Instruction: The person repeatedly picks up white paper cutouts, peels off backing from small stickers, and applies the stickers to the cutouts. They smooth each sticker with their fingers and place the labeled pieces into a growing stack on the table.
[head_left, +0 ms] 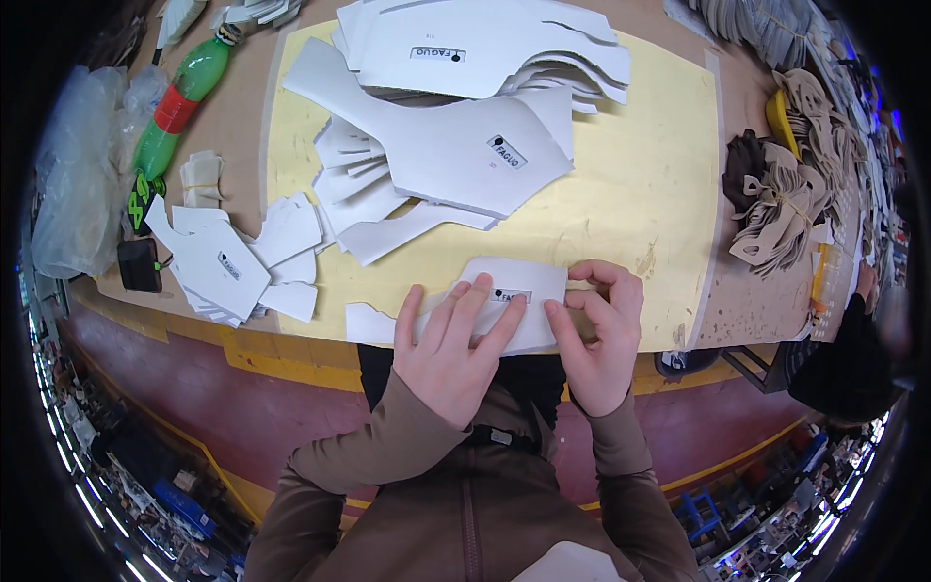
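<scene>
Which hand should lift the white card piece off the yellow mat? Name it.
Right, probably. The right hand pinches the white card piece's edge, while the left hand lies flat on top, pinning it.

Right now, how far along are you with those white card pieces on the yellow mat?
Looks early to midway, though I can't be sure. A small labelled stack sits at the left, possibly finished. In hand: the left hand presses flat on one white pattern piece at the mat's near edge, the right hand pinching its right end. Left: the big pile of white templates beyond.
</scene>
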Available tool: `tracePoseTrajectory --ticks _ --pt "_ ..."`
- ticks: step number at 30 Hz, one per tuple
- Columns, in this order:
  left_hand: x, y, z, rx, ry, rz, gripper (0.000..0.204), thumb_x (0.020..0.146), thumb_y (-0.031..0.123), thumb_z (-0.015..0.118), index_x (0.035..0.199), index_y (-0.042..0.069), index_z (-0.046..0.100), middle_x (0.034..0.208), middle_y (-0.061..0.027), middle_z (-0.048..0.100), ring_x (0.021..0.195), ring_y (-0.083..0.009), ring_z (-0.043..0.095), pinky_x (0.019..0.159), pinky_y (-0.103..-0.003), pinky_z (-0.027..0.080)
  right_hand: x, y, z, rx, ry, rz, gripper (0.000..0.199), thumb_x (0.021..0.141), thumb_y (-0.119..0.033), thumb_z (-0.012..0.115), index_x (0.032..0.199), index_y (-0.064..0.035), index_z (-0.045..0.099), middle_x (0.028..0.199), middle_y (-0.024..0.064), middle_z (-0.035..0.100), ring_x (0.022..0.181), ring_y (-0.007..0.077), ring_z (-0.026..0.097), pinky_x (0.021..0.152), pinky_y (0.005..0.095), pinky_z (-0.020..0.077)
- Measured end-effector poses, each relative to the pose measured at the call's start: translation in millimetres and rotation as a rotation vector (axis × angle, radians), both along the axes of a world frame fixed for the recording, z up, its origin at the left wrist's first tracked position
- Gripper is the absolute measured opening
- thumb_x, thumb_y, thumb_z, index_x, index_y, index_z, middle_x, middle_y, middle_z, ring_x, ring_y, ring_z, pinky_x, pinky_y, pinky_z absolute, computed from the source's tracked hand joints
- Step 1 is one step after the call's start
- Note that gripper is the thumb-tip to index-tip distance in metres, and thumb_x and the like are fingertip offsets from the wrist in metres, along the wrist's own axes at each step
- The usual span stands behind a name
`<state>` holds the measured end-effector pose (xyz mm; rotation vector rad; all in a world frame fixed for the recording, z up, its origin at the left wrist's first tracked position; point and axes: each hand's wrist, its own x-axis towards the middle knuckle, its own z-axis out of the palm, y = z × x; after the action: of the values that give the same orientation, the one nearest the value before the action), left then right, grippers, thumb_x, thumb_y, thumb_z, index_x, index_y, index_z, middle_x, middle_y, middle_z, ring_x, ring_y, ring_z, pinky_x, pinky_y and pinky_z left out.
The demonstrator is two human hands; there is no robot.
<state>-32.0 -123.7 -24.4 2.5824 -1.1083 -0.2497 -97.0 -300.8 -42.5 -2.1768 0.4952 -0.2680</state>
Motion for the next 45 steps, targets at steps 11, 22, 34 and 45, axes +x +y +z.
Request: tracePoseTrajectory --ticks 11,22,34,45 --pt "-5.0 3.2 -3.9 -0.02 0.059 0.028 0.072 0.075 0.008 0.073 0.143 0.029 0.061 0.144 -0.009 0.054 0.128 -0.0291 0.057 0.116 -0.058 0.031 5.3 5.7 5.6 -0.144 0.046 -0.027 0.019 0.077 -0.005 0.081 0.082 -0.0034 0.063 0.119 0.013 0.057 0.11 0.0338 0.05 0.094 0.0432 0.0425" --pt "-9.1 5.5 -1.5 0.005 0.049 0.011 0.068 0.078 0.008 0.071 0.141 0.031 0.062 0.15 -0.0113 0.051 0.135 -0.0298 0.054 0.115 -0.059 0.03 1.3 2.5 -3.3 -0.359 -0.045 0.136 0.026 0.079 -0.009 0.08 0.104 -0.0147 0.077 0.127 0.0023 0.064 0.121 0.0311 0.053 0.099 0.0415 0.0411" --pt "-9.6 10.8 -0.4 0.022 0.074 0.0 0.069 0.08 0.007 0.07 0.144 0.03 0.06 0.154 -0.0096 0.049 0.138 -0.028 0.052 0.117 -0.061 0.028 -2.3 0.1 -3.9 -0.355 -0.038 0.158 0.027 0.081 -0.01 0.079 0.107 -0.0171 0.078 0.13 0.0005 0.066 0.125 0.0319 0.054 0.101 0.043 0.0392" --pt "0.7 9.4 6.5 -0.02 0.147 -0.017 0.048 0.085 0.008 0.065 0.133 0.012 0.063 0.155 -0.0091 0.049 0.141 -0.0271 0.051 0.116 -0.062 0.027 -1.6 4.1 -5.5 -0.563 0.017 0.247 0.038 0.087 -0.015 0.071 0.124 -0.0229 0.074 0.137 -0.0079 0.064 0.136 0.0276 0.05 0.119 0.0543 0.0249"
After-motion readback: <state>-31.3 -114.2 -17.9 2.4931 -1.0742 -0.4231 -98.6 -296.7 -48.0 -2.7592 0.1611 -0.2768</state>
